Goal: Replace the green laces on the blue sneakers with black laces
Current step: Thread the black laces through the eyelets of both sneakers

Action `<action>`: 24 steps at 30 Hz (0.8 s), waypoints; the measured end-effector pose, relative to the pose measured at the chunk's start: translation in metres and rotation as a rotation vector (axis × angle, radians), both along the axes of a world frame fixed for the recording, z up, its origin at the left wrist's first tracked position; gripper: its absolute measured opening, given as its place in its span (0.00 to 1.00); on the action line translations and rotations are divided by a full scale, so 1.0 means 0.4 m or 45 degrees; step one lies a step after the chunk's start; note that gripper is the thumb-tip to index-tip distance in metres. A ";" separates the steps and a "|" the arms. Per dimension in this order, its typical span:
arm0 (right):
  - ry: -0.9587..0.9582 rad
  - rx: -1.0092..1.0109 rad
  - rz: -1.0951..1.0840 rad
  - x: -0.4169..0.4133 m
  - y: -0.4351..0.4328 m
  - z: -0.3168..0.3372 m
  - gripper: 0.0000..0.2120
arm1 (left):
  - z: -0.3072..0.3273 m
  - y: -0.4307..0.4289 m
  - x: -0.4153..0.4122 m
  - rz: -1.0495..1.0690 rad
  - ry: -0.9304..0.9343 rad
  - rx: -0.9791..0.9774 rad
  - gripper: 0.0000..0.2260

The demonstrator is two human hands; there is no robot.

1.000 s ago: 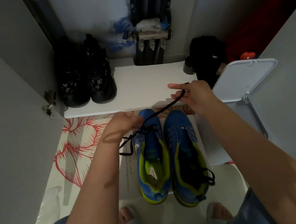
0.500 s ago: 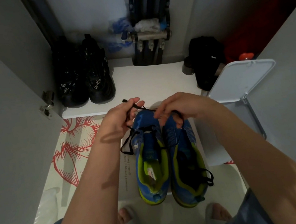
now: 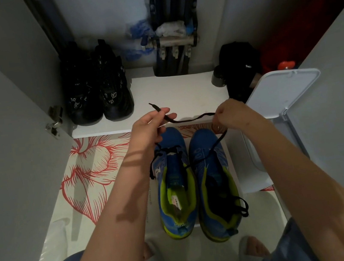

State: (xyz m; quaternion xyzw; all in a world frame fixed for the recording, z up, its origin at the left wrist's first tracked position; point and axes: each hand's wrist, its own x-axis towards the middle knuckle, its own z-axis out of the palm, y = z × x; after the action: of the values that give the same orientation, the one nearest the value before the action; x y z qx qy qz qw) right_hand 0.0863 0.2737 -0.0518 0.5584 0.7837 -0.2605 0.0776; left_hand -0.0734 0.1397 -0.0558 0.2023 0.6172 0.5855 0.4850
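Tugging hard on the black lace point(image 3: 191, 118), pinched near its tip by the left hand point(image 3: 150, 129) and gripped in the curled fingers of the right hand point(image 3: 234, 116), could pull it uneven or out of the toe eyelets of the left blue sneaker point(image 3: 175, 188), which stands just below the 2 hands
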 end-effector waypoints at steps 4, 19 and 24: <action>0.705 0.013 -0.013 -0.047 -0.050 0.048 0.11 | 0.003 0.004 0.005 -0.069 0.210 -0.068 0.06; 1.169 -0.523 -0.260 -0.094 -0.110 -0.008 0.11 | -0.064 -0.025 -0.027 -0.336 1.063 -0.782 0.13; 0.454 -0.295 0.303 -0.114 -0.164 -0.089 0.08 | -0.082 -0.035 -0.022 -0.617 1.074 -1.044 0.22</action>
State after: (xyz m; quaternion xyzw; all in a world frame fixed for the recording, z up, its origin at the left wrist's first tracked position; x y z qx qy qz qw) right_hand 0.0407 0.2082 -0.0874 0.3949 0.8101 -0.4322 0.0316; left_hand -0.0821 0.1258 -0.0887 0.3474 0.8659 0.0452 0.3570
